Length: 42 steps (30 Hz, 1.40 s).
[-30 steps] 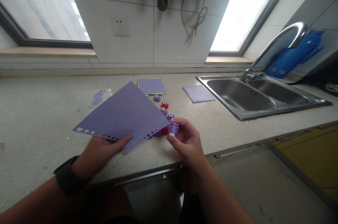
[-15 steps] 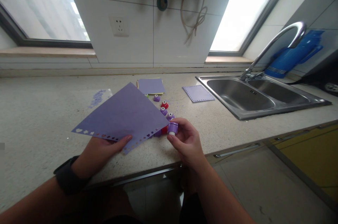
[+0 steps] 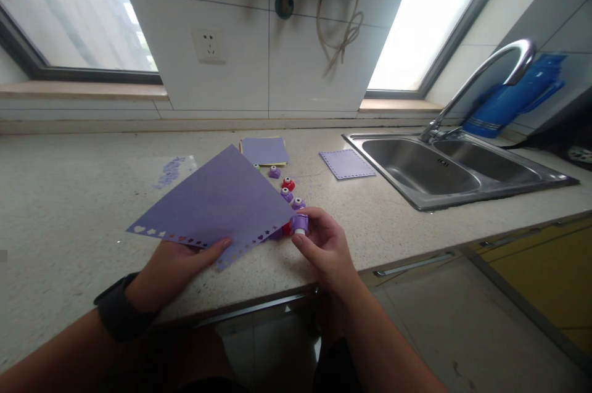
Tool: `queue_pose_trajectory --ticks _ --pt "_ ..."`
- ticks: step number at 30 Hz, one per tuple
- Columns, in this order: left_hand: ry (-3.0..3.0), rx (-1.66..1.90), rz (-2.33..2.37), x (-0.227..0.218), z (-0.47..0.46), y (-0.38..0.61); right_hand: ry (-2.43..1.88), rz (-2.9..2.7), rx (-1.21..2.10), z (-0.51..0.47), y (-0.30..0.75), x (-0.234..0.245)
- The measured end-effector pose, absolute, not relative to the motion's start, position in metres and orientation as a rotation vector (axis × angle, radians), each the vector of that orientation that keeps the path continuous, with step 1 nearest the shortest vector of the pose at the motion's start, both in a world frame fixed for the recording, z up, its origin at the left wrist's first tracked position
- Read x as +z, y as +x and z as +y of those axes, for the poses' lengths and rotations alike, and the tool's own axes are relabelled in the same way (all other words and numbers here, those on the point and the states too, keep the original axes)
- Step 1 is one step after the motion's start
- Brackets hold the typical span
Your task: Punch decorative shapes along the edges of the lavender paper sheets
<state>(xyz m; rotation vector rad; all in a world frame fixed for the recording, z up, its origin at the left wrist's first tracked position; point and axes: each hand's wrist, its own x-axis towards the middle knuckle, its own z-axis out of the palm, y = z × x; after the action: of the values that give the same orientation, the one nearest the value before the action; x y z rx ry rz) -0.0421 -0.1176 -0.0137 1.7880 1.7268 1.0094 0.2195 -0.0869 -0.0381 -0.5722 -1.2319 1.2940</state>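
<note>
My left hand (image 3: 178,264) grips a large purple paper sheet (image 3: 217,202) by its near corner, thumb on top. The sheet is held tilted above the counter, and small shapes are punched along its two near edges. My right hand (image 3: 324,245) is closed around a small purple craft punch (image 3: 300,223), which touches the sheet's right corner. Several more small punches, purple and red (image 3: 288,184), lie on the counter just behind that corner.
A stack of purple and yellow paper (image 3: 264,151) and a smaller punched purple sheet (image 3: 346,164) lie farther back. A steel double sink (image 3: 444,168) with a curved tap (image 3: 485,69) is at the right. Purple paper scraps (image 3: 172,169) lie at the left. The counter's front edge (image 3: 259,303) is near my wrists.
My right hand has brought the purple punch slightly left and up, against the sheet's right corner. My left hand and the sheet have hardly moved.
</note>
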Motion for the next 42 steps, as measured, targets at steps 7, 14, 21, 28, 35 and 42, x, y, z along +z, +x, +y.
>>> queue_pose_trajectory --ticks 7,14,21,28,35,42 --pt "1.806 1.010 1.737 -0.016 -0.118 -0.043 -0.604 -1.219 1.337 -0.089 0.218 -0.036" --pt "1.773 0.946 1.742 -0.015 -0.118 -0.043 -0.642 -1.211 1.373 -0.086 0.217 -0.038" --pt "1.835 0.969 1.718 -0.015 -0.119 -0.043 -0.574 -1.271 1.480 -0.085 0.216 -0.035" --pt "1.814 0.982 1.634 -0.012 -0.118 -0.037 -0.568 -1.325 1.505 -0.082 0.218 -0.036" --pt "1.631 0.839 1.414 -0.005 -0.121 -0.042 -0.522 -1.280 1.590 -0.080 0.219 -0.036" --pt "1.358 0.871 1.070 -0.009 -0.118 -0.056 -0.494 -1.128 1.711 -0.080 0.217 -0.032"
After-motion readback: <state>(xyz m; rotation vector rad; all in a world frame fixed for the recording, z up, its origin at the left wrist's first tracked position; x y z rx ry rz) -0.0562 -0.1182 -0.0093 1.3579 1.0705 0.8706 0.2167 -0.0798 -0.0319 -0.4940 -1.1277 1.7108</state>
